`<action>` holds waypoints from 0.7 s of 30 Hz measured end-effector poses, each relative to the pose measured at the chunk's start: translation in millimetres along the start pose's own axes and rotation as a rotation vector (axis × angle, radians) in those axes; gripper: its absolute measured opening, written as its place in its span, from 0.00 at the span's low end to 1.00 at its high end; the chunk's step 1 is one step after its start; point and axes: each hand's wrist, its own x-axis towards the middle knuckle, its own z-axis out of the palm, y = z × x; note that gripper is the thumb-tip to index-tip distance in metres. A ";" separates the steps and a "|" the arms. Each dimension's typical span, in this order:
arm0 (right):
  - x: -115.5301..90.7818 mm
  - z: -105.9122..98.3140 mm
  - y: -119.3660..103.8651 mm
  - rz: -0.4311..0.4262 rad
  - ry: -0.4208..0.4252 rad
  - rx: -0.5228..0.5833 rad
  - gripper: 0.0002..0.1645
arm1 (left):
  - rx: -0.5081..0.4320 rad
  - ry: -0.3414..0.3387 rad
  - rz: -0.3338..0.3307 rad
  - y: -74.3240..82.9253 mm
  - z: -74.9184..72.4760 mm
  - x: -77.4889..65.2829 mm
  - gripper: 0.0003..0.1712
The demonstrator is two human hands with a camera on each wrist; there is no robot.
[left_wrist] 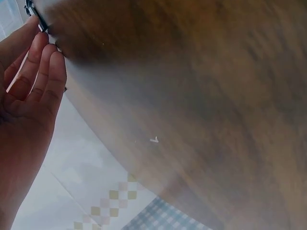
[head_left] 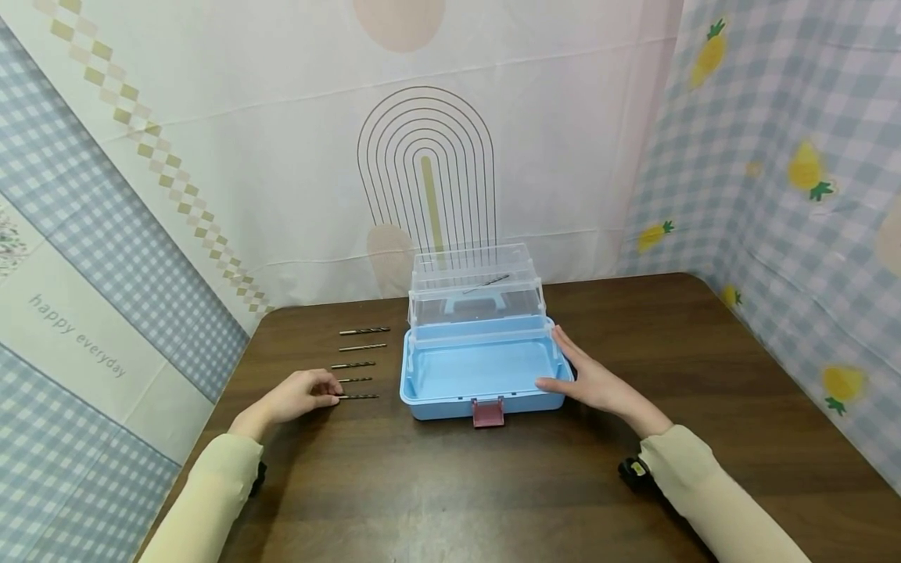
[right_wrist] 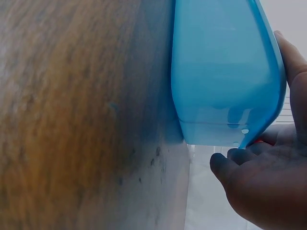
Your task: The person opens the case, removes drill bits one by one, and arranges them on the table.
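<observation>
The left hand (head_left: 310, 391) is at the left of the table, its thumb and fingertips pinching the end of the nearest drill bit (head_left: 362, 396). In the left wrist view that dark bit (left_wrist: 37, 17) shows at the fingertips. Several more drill bits (head_left: 362, 346) lie in a column behind it. Right of them stands a light blue storage box (head_left: 429, 410), lid raised. The right hand (head_left: 598, 381) holds its right side, thumb over the rim and fingers along the outer wall. One drill bit (head_left: 486, 284) lies in the clear upper trays (head_left: 422, 285).
A dark brown wooden table (head_left: 450, 500) carries everything. The box's maroon latch (head_left: 488, 413) hangs down at the front. Behind the table hangs a pale patterned cloth (head_left: 563, 156), with checked cloth (head_left: 746, 195) on the right.
</observation>
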 end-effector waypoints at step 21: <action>-1.6 -1.9 -1.6 -0.004 -0.010 0.026 0.64 | -0.046 0.128 -0.099 3.1 -38.1 14.1 0.12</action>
